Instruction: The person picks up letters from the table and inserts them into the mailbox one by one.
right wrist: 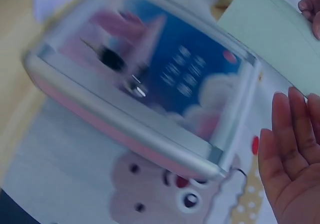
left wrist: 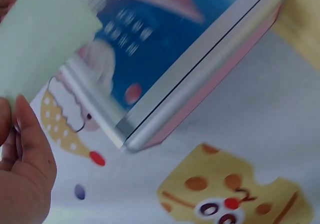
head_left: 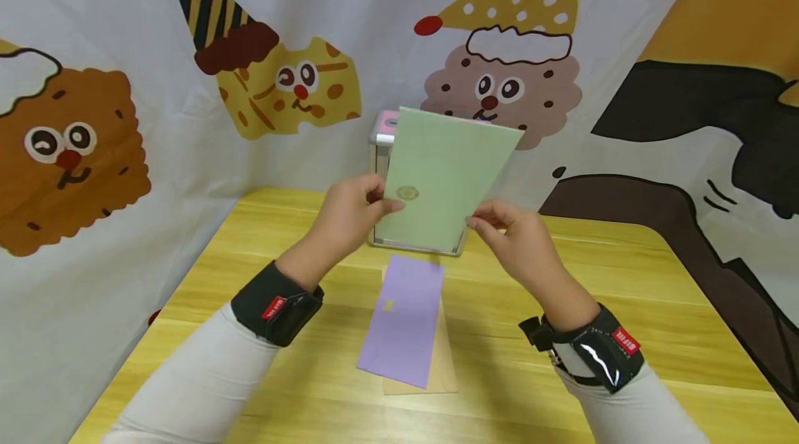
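Two hands on one green envelope (head_left: 446,173), held up off the counter (head_left: 580,270). Far L: the L hand grip (head_left: 346,211) is clamped on the env.'s L edge, thumb on the near face just beside a round gold seal (head_left: 408,193).

Next along, a metal-edged box (right wrist: 165,99) w/ a pink top, at the back of the counter. This is the relation that counts, imo: box lies beyond the env. as the person sees it, showing mostly on the L, so a touch twd. the L grip. Can't tell how much gap there is btwn. them, or if the env.'s bottom edge clears the box top.

Mid-counter, nearer the person, a purple envelope (head_left: 402,319) lies on top of a tan envelope (head_left: 443,368), long axis roughly away from the body, both well below the grips.

The green env.'s long axis prob. runs top to bottom, but tilt foreshortens it; top edge slopes down twd. the R.

Far R: the R hand grip (head_left: 514,229) has thumb + forefinger together on the env.'s lower R edge, a tad lower than the L. Both hands equally near, but L has the deeper hold.
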